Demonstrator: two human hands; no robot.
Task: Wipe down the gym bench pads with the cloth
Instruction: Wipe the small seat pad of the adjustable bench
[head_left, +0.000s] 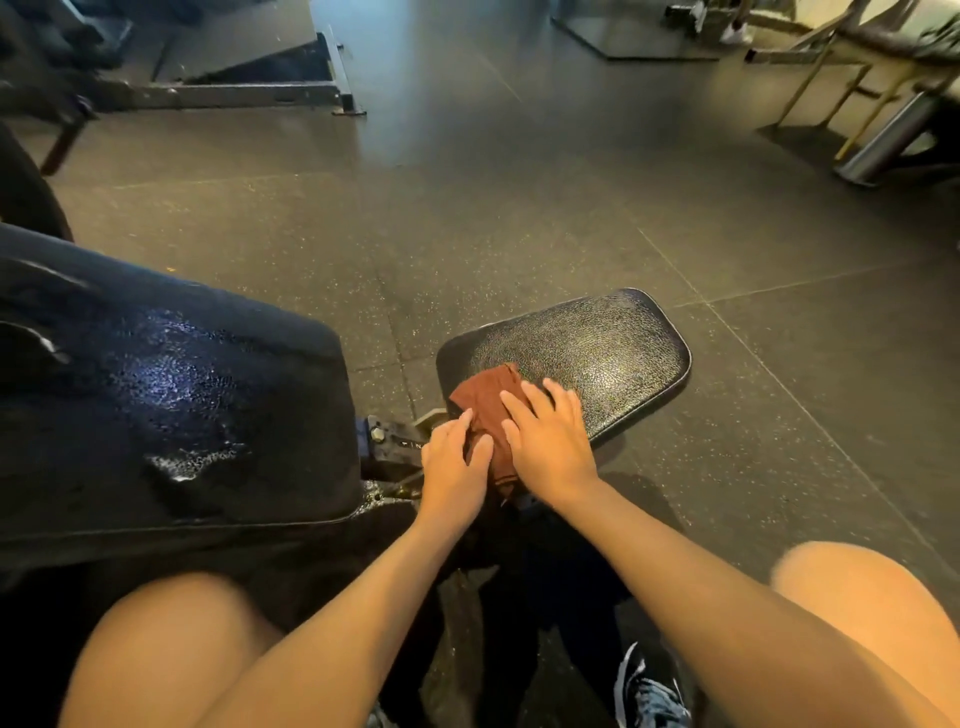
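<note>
Left hand (453, 467) and right hand (546, 441) lay flat, fingers uncurled, pressing brown cloth (485, 397) - on seat pad (592, 348), center frame.

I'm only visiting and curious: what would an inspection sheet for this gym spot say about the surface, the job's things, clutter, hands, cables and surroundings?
Surface: black seat pad, textured and shiny; bigger back pad on the left has glossy streaks, maybe wet.
Job's things: brown cloth bunched on the seat pad's near corner.
Clutter: nothing seen.
Hands: left hand touches the cloth's edge; right hand presses flat on it.
Cables: nothing seen.
Surroundings: speckled floor; gym frames beyond; a shoe below.
</note>
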